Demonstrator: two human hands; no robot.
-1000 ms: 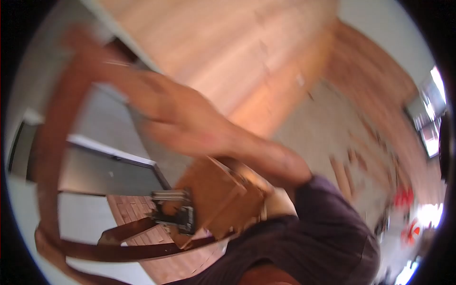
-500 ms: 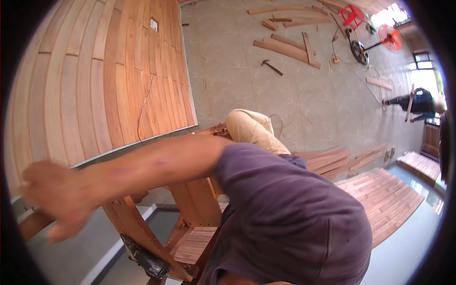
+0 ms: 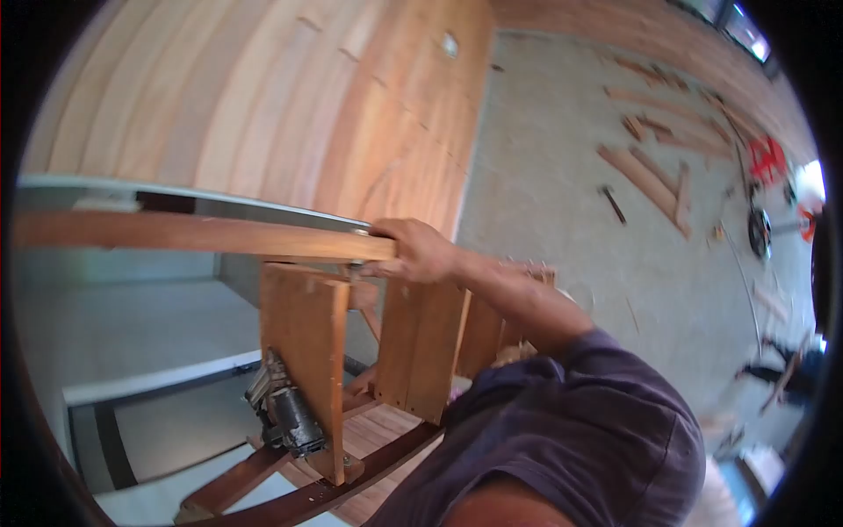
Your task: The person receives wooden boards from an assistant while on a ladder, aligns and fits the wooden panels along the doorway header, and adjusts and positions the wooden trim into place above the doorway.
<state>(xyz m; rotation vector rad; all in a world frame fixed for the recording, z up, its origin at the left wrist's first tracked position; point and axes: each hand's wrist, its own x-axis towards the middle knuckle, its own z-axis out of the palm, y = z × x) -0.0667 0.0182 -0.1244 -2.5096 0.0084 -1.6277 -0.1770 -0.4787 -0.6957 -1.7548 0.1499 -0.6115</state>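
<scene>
By the right end of a wooden rail [image 3: 202,235], the person's right hand [image 3: 417,252] held on, its fingers curled over the wood close to a small bolt; how the left fingers stood could not be told. The rail stretched from that grip away to the far left, passing just above the upper edge of a step [image 3: 303,351], and whether the two touched was unclear. A black tool [image 3: 296,417] rested against the left face of the step, near its lower corner and a dark beam [image 3: 399,455]. Another step [image 3: 408,351] stood between the first one and the person's shirt [image 3: 562,422]. Beyond the hand, pale planks [image 3: 263,105] met the left edge of a grey floor [image 3: 553,263], a small white fitting [image 3: 450,44] set among them. On the floor, a hammer [image 3: 615,206] lay between that edge and some loose boards [image 3: 645,187]; nearer the right edge were a red stool [image 3: 768,161], a fan [image 3: 760,235] and, partly cut off and blurred, another person [image 3: 795,373] in dark clothes.
</scene>
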